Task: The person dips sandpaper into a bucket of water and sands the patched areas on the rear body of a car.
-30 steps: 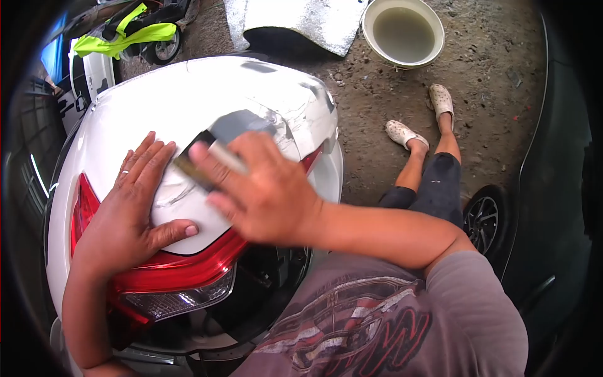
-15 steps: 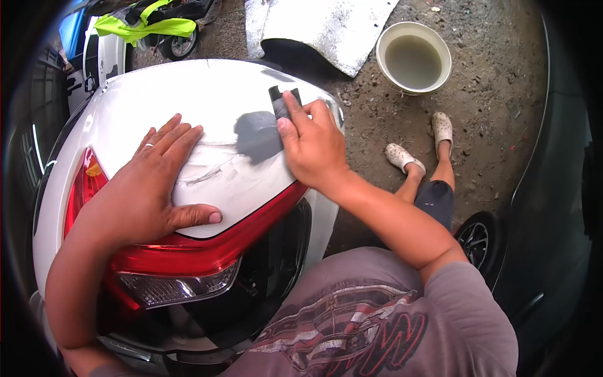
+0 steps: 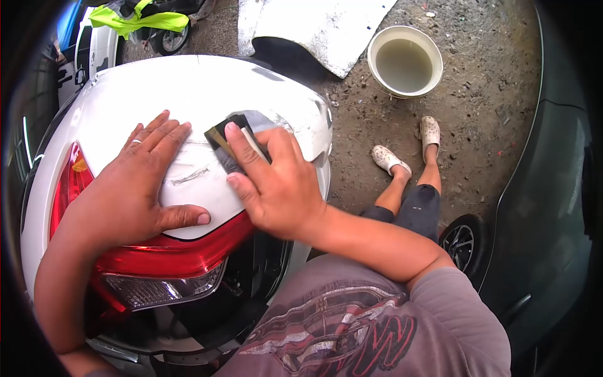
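The right hand point(image 3: 286, 191) grips a dark block point(image 3: 219, 143) against the white car panel point(image 3: 135, 88), by a grey patch point(image 3: 259, 119); the left hand point(image 3: 135, 198) lies flat, fingers spread. Dark scuffs point(image 3: 190, 176) remain between them, so the surface looks unfinished.

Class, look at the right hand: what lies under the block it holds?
The block lies over the white car panel; part of a grey patch shows beside it. The surface directly beneath is covered, so its condition cannot be seen.
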The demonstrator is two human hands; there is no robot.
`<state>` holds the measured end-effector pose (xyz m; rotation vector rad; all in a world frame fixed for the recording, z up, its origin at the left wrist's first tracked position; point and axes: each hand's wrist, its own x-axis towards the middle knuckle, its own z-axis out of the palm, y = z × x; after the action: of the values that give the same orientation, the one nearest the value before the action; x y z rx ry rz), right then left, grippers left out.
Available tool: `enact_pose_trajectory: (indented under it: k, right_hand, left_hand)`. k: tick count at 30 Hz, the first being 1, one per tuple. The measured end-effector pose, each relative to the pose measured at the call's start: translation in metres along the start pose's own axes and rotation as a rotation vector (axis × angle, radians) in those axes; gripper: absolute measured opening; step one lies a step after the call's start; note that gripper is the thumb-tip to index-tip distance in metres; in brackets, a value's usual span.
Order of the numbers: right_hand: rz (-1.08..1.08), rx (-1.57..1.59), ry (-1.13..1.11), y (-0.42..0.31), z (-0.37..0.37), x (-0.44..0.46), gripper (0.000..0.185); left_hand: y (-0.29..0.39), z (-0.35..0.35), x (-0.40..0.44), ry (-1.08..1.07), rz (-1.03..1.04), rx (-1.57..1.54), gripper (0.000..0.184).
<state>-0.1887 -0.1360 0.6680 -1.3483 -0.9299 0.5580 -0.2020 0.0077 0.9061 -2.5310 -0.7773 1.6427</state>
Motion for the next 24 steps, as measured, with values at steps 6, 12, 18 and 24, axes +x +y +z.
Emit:
enact_pose_trajectory:
  k: [6,12,18,24]
  right_hand:
    - [0.291,-0.141,-0.08,0.054,0.004,0.005,0.057]
    - [0.153,-0.091,-0.04,0.033,-0.002,0.01,0.055]
    - [0.41,0.033,-0.046,0.143,-0.073,0.023,0.05]
    - [0.621,0.117,0.057,0.208,-0.156,0.041,0.048]
  left_hand:
    - [-0.003,0.001,0.004,-0.004,-0.019,-0.045,0.123]
    - [-0.009,0.005,0.007,0.035,0.051,-0.024,0.121]
    - [0.028,-0.003,0.041,-0.13,-0.056,0.048,0.123]
    - [0.074,0.022,0.096,-0.211,-0.224,0.216,0.127]
